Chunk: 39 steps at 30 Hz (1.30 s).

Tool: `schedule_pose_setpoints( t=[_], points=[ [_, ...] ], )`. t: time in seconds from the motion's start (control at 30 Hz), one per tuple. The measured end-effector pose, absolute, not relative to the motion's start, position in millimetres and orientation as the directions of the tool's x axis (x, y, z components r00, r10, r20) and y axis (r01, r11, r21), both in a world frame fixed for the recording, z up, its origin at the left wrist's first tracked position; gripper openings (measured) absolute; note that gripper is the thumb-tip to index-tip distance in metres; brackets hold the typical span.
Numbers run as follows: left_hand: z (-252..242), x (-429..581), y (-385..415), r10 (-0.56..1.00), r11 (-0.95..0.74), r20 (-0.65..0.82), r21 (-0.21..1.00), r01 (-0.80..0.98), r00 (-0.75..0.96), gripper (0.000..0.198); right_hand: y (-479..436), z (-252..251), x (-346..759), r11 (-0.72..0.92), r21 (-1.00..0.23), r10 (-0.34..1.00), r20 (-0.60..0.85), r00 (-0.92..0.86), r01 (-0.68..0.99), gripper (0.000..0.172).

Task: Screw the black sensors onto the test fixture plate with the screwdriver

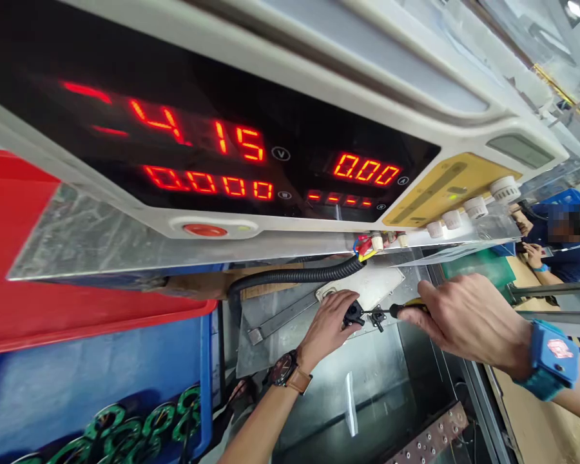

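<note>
My left hand (pixel 329 322), with a watch on its wrist, is closed around a small black part (pixel 354 314) above the metal bench. In my right hand (pixel 468 316) is a screwdriver (pixel 412 305) with a black and yellow handle; its thin shaft points left and its tip meets the black part. Beneath the shaft lies another small black part (pixel 377 318), apart from both hands. Behind my hands is a pale flat plate (pixel 379 283). My fingers hide much of the held part, so I cannot see the tip's exact seat.
A white meter (pixel 319 38) with red digits fills the upper view, with a black corrugated cable (pixel 294 276) below it. To the left, a blue bin (pixel 125 361) holds several green-and-black rings (pixel 120 432) beside a red tray (pixel 77 270). Another person (pixel 560 238) sits at far right.
</note>
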<state>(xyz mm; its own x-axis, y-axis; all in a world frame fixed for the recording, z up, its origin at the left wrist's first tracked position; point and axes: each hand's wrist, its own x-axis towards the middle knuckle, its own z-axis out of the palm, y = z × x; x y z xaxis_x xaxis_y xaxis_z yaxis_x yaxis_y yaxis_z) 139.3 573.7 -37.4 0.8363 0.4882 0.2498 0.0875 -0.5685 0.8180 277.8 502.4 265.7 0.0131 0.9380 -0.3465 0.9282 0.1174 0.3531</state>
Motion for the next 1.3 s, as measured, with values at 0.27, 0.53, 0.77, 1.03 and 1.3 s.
schedule_pose_setpoints(
  t=[0.27, 0.53, 0.77, 1.03, 1.3],
  points=[
    [-39, 140, 572, 0.504, -0.568, 0.246, 0.816, 0.103, 0.828, 0.064, 500, 263, 282, 0.171, 0.371, 0.962, -0.264, -0.073, 0.913, 0.050],
    [-39, 139, 572, 0.516, -0.559, 0.244, 0.822, 0.107, 0.821, 0.063, 502, 261, 281, 0.195, 0.430, 0.972, -0.203, -0.116, 0.882, 0.052],
    [-39, 132, 576, 0.510, -0.512, 0.228, 0.856, 0.079, 0.830, 0.080, 499, 257, 276, 0.133, 0.345, 0.960, -0.276, -0.035, 0.929, 0.047],
    [-17, 124, 570, 0.540, -0.510, 0.285, 0.859, 0.039, 0.792, 0.044, 478, 263, 282, 0.003, -0.116, 0.920, -0.390, -0.048, 0.993, 0.017],
    [15, 163, 567, 0.379, -0.572, 0.326, 0.818, -0.058, 0.866, 0.026, 476, 258, 278, 0.042, 0.032, 0.951, -0.309, -0.030, 0.999, 0.017]
  ],
)
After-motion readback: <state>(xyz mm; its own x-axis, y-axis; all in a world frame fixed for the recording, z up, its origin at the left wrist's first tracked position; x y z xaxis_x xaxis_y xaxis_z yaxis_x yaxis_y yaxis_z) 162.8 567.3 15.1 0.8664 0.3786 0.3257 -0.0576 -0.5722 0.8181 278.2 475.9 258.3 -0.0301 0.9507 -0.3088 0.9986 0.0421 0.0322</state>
